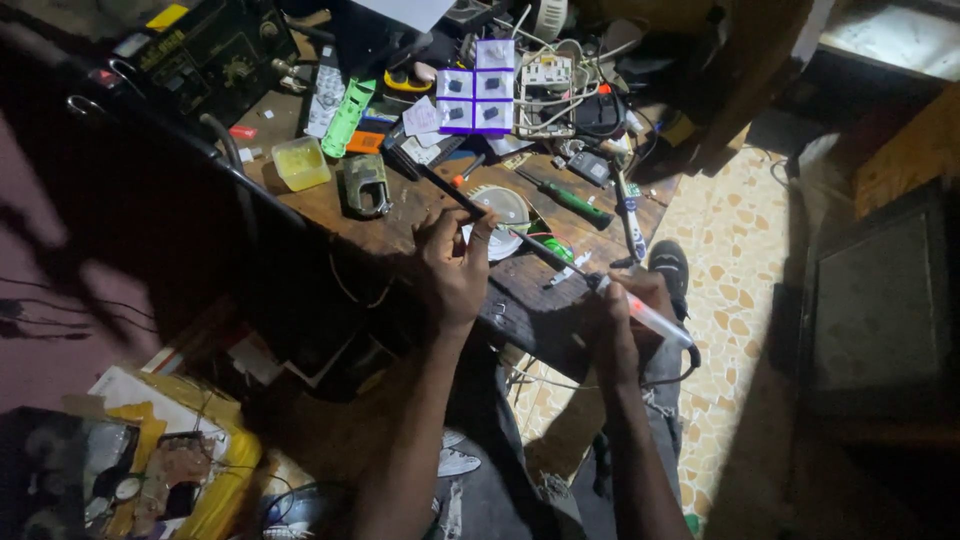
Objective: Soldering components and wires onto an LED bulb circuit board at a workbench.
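Head camera looks steeply down, near a cluttered workbench (400, 215)

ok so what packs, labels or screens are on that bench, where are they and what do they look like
Purple-edged grid pack: bench rear, clear square pockets with small dark parts.
Remote control: left of it, long, pale grey with buttons.
Yellow label: on the dark unit at top left, slanted strip.
No lit screen shows.
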